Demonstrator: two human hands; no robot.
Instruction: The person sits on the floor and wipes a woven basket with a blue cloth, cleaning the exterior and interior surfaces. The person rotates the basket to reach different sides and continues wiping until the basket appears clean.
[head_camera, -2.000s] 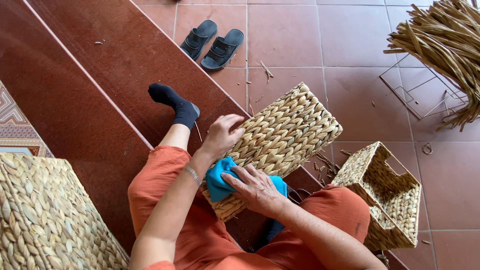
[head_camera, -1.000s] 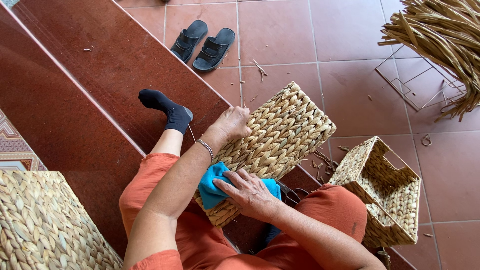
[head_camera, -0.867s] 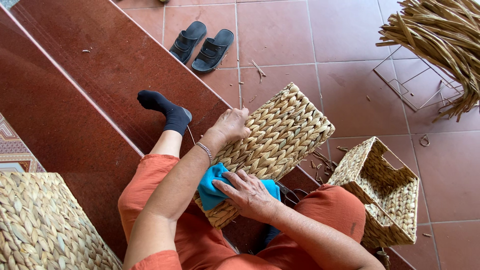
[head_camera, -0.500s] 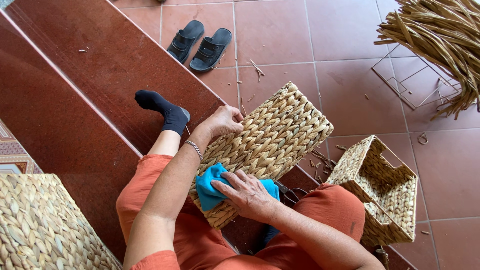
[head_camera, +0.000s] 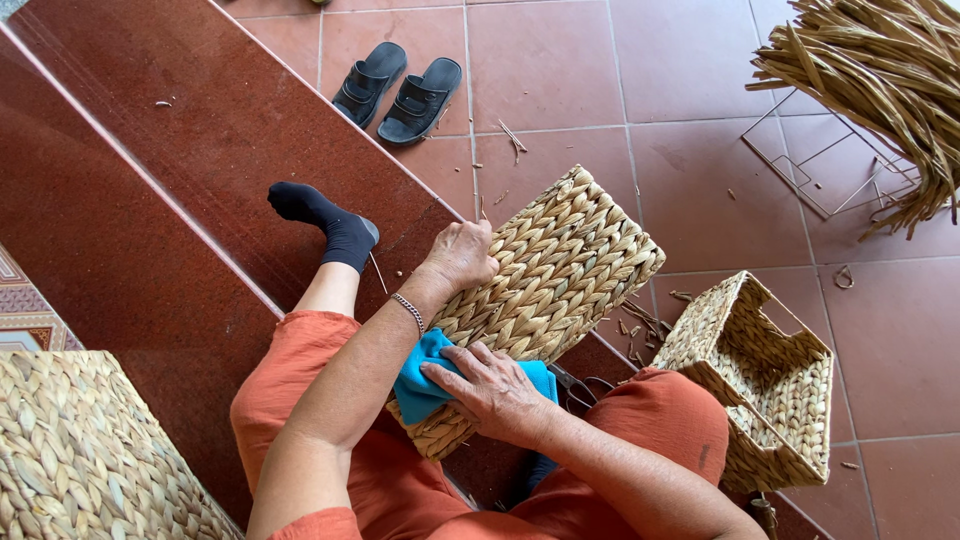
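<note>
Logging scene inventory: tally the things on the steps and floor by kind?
Woven baskets: 3
Sandals: 2
Blue cloth: 1
Bundle of reeds: 1
Wire frame: 1
Scissors: 1
Total: 9

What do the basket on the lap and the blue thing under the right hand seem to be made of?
The basket looks woven from dried plant fibre, perhaps water hyacinth or seagrass: thick tan braids, matte and rough. The blue cloth under the right hand seems soft fabric, as it folds and bunches. The left hand rests on the basket's edge.
</note>
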